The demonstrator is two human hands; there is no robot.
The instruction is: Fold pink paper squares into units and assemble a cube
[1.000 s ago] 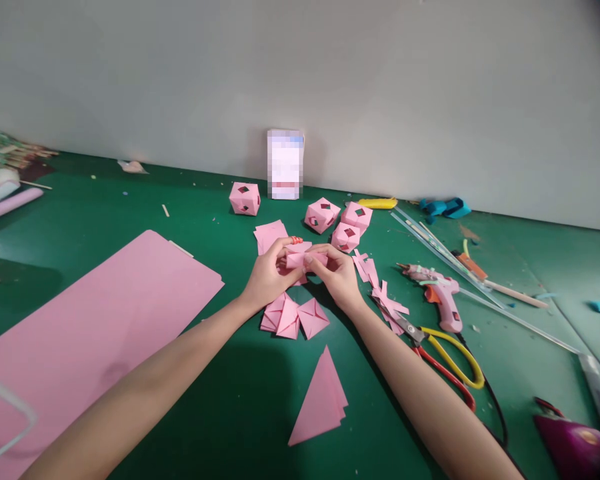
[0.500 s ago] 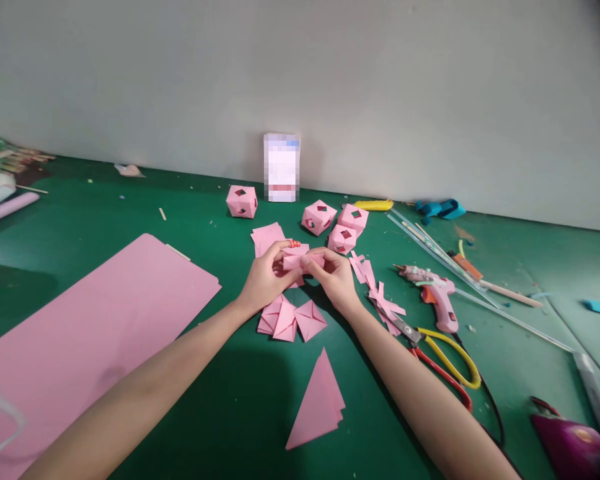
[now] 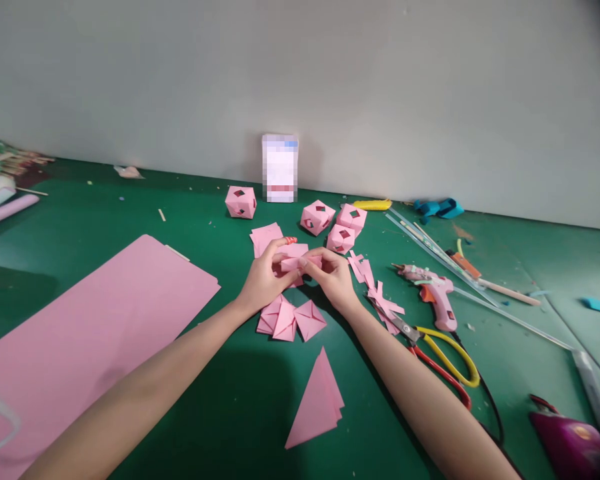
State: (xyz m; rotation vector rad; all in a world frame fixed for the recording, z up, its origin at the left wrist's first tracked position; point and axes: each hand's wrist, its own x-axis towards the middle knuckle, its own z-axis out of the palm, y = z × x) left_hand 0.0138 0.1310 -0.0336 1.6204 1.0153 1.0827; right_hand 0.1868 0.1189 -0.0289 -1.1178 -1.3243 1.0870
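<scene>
Between my two hands is a small piece of folded pink paper, pinched by thumbs and fingers. My left hand grips its left side, and an orange-red band shows on one finger. My right hand pinches the right side, covering part of the paper. Just below the hands lie several folded pink paper squares. Behind my left hand is a stack of flat pink paper. Nearer to me rests a stack of folded pink triangles. Several pink paper polyhedra with cut-out holes stand beyond my hands.
Large pink sheets cover the left of the green table. On the right are scissors with yellow and red handles, pink paper scraps, a pink glue gun and clear sticks. A phone leans on the wall.
The paper's folded flap has shifted slightly under my fingers, and more of the surface behind it shows. Both hands stay in nearly the same place.
</scene>
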